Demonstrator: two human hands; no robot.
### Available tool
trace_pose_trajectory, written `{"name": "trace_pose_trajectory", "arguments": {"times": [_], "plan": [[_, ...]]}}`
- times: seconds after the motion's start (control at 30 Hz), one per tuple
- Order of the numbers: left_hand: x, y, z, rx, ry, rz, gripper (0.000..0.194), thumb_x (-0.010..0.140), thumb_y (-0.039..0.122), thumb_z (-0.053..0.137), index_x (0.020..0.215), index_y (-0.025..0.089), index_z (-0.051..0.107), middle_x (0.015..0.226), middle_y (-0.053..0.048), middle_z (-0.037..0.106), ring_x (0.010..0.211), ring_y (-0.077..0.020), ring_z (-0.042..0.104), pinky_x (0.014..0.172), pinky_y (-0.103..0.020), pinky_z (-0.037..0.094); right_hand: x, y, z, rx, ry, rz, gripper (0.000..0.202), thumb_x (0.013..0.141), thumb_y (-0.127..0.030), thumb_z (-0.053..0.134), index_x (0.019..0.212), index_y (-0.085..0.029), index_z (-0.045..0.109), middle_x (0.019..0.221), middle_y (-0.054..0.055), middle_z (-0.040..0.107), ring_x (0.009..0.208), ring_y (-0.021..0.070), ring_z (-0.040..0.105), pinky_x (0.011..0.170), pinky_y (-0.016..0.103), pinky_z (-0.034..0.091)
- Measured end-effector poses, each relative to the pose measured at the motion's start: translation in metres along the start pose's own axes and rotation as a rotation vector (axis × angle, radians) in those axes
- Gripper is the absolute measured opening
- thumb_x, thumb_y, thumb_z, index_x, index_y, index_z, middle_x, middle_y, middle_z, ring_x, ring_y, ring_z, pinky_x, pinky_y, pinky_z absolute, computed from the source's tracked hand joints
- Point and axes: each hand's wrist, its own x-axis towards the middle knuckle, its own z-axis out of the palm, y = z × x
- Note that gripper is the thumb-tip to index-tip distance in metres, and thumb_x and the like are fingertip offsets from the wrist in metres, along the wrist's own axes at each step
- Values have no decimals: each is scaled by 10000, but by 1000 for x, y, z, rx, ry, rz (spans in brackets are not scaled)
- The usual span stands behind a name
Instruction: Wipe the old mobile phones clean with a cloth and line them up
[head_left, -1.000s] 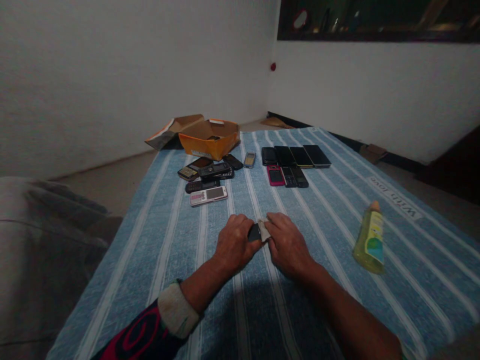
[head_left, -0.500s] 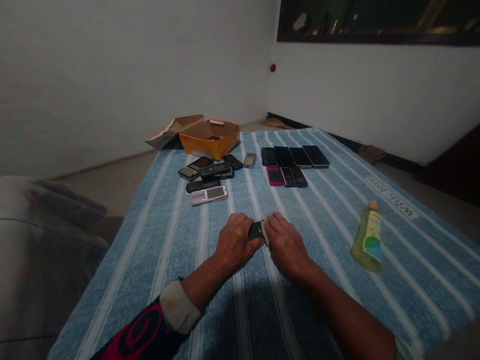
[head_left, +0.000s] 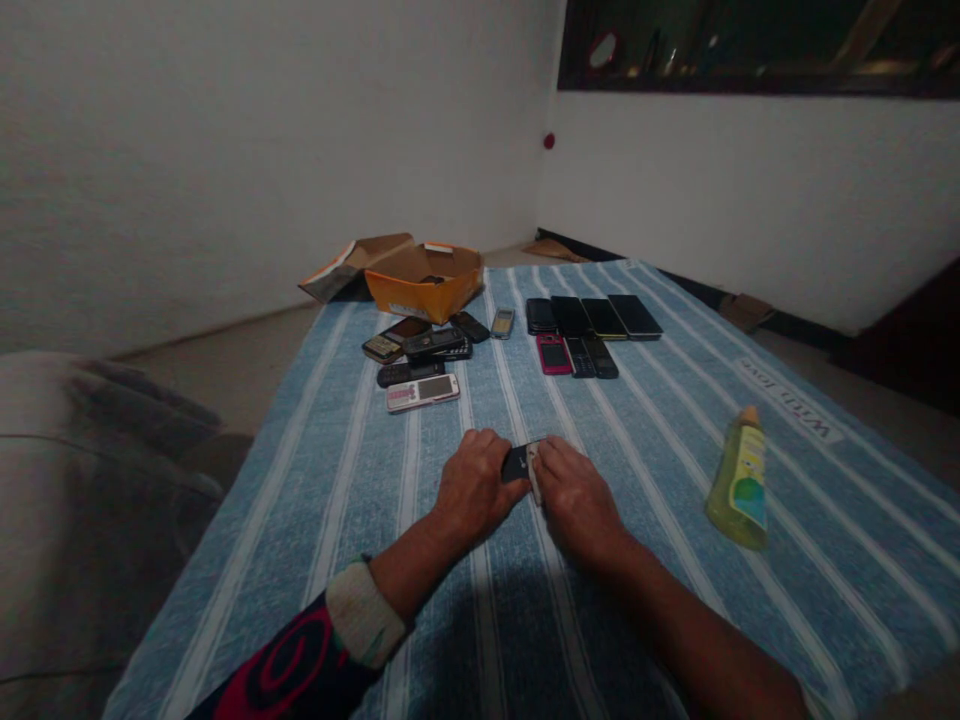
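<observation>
Dark flat device: one, located between both hands, over the near middle of the striped cloth. Left hand: grip was clasped round the device's left end. Right hand: grip pinched a pale rag against the device's right part. Beyond, left: a loose cluster of phones lay before an open orange box. Beyond, right: seven phones lay in two rows, four behind three. Right side: one bottle of yellow-green liquid, labelled, was well apart from the hands.
</observation>
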Motion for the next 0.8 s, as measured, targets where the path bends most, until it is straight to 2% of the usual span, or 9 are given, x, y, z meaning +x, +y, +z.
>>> {"name": "trace_pose_trajectory", "arguments": {"times": [0.13,0.37,0.47,0.63,0.7,0.8], "plan": [[0,0,0,20,-2,1,194,759,295,723,859,166,621,870,-53,583,885,-235,524,805,-361,471,-2,-2,-2,-29,43,-35,323,937,-84,392,1182,-123,597,1183,150,620,1190,260,508,994,419,445],[-1,0,0,11,-8,-3,258,751,357,748,860,163,618,884,-56,583,915,-246,522,803,-364,472,5,-3,-16,-46,-40,67,253,952,-116,403,1048,-156,634,989,101,632,935,228,548,836,339,471],[-1,-1,1,5,-1,4,255,755,364,744,851,167,615,881,-55,583,913,-244,519,806,-368,469,2,-5,-17,-81,-45,116,267,930,-80,411,1073,-141,628,1015,115,615,966,233,530,855,333,452],[-1,0,-1,5,-27,1,277,756,384,747,863,162,619,895,-58,588,925,-243,520,799,-355,469,1,-13,-21,-91,-132,169,353,862,-34,481,1196,-94,580,1131,153,580,1055,246,499,911,330,425],[-1,1,-2,10,-40,-1,290,762,396,741,878,157,624,913,-64,593,934,-246,519,805,-356,468,2,-16,-24,-102,-159,194,353,870,-46,486,1207,-99,577,1148,152,575,1062,247,495,897,322,427],[-2,1,0,18,-37,-4,290,778,413,723,881,160,627,919,-66,594,942,-250,518,808,-362,467,6,-18,-30,-134,-205,232,296,904,-71,475,1160,-133,612,1070,119,598,991,233,514,819,297,430]]}}
